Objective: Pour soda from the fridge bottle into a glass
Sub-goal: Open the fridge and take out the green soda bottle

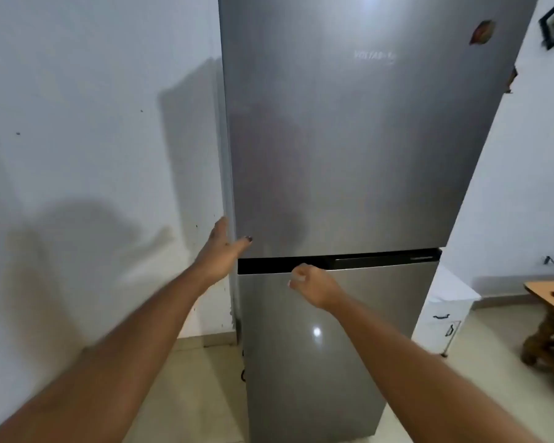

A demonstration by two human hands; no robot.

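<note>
A tall grey two-door fridge (349, 139) stands in front of me with both doors closed. My left hand (219, 251) is at the lower left edge of the upper door, fingers spread, thumb resting on the door front. My right hand (311, 282) hovers in front of the black gap (381, 262) between the two doors, fingers curled in with nothing in them. No bottle or glass is in view.
A white wall (93, 139) runs close along the fridge's left side. A white cabinet (448, 311) stands to the right of the fridge. A wooden table (550, 292) sits at the far right on the tiled floor (199, 378).
</note>
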